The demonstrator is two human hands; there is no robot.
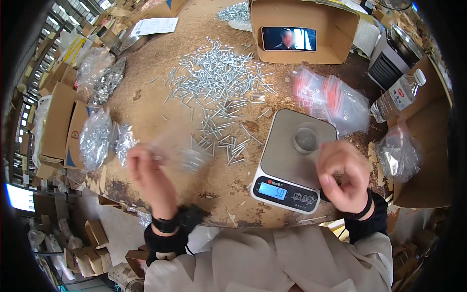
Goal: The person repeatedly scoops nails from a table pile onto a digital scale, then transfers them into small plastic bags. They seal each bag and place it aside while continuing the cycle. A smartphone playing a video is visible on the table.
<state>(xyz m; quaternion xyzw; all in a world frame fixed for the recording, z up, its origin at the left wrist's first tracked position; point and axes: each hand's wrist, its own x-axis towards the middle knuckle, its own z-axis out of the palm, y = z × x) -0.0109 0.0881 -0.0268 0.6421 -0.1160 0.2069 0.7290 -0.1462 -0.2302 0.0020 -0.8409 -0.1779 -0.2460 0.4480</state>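
My left hand (152,177) is closed on a clear plastic bag (193,158), blurred by motion, with a few shiny metal pieces showing in its lower part. A heap of silver screws (214,73) lies just beyond it, spread over the worn brown table. On the right stands a digital kitchen scale (287,160) with a lit display. A small round clear cup (305,140) rests on its metal plate. Beside the cup, over the scale's right edge, is my right hand (345,177), its fingers curled in; anything inside them is hidden.
Flat zip bags with red strips (333,97) lie behind the scale. A phone (289,39) leans inside an open cardboard box (335,34). A water bottle (398,96) and a bagged bundle (399,153) stand right. Filled plastic bags (96,137) and cartons (57,121) line the left edge.
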